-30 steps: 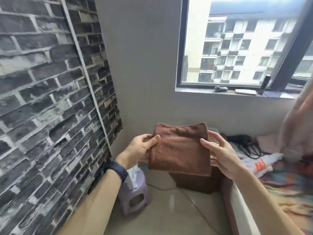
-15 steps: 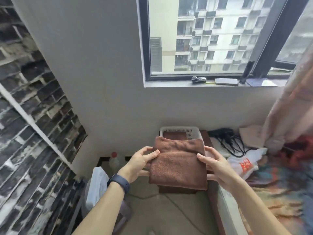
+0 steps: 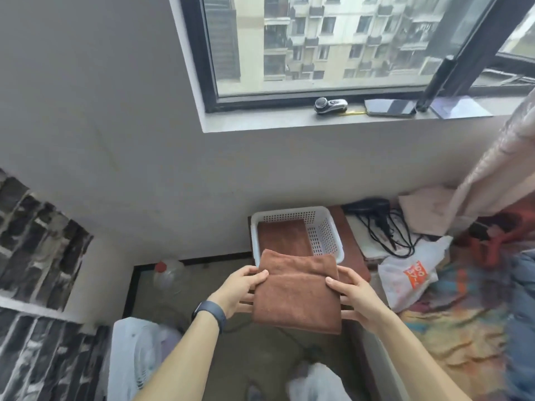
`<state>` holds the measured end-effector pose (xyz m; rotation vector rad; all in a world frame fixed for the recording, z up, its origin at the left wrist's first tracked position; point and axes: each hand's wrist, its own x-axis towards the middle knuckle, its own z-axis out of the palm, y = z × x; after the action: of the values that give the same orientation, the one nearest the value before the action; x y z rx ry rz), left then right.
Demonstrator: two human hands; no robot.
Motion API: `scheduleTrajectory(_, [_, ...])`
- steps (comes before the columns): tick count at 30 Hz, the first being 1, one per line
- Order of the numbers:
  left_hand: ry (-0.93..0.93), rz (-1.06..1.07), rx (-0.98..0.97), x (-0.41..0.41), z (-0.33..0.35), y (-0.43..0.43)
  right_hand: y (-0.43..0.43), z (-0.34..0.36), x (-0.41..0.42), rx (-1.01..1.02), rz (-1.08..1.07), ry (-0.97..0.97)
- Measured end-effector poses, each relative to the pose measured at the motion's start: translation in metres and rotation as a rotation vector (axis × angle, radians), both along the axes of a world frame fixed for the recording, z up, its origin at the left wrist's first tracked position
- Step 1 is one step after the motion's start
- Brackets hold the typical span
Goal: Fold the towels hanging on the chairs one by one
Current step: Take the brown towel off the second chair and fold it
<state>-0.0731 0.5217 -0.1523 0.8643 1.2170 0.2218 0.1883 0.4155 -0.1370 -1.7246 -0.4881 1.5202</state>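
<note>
I hold a folded brown towel (image 3: pixel 298 293) flat between both hands at the middle of the view. My left hand (image 3: pixel 240 290) grips its left edge, thumb on top. My right hand (image 3: pixel 351 299) grips its right edge the same way. Just beyond the towel stands a white perforated basket (image 3: pixel 324 227) on a brown stand. Another folded brown towel (image 3: pixel 282 235) lies inside the basket on its left side. The held towel's far edge overlaps the basket's near rim in the view. No chair is in view.
A bed with a colourful cover (image 3: pixel 463 322) lies to the right, with a white plastic bag (image 3: pixel 408 276), black cables (image 3: pixel 382 227) and a curtain (image 3: pixel 498 166). A water bottle (image 3: pixel 168 273) and a white fan (image 3: pixel 133 354) stand on the floor at left. A windowsill (image 3: pixel 333 118) holds small items.
The view has swung right and downward, away from the brick wall. The towel has gone from upright to nearly flat and lower, close to the basket, which has come fully into view.
</note>
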Motion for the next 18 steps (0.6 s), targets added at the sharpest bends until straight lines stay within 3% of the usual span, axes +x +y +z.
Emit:
scheduleTrajectory(10, [0.073, 0.165, -0.235, 0.066, -0.057, 0.083, 0.121, -0.081, 0.066, -0.196, 0.117, -0.100])
scheduleTrajectory(15, [0.183, 0.398, -0.138, 0.100, -0.094, 0.123, 0.183, -0.116, 0.083, -0.171, 0.155, -0.159])
scheduleTrajectory(18, [0.370, 0.375, -0.019, 0.109, -0.116, 0.144, 0.213, -0.139, 0.085, -0.190, 0.176, -0.158])
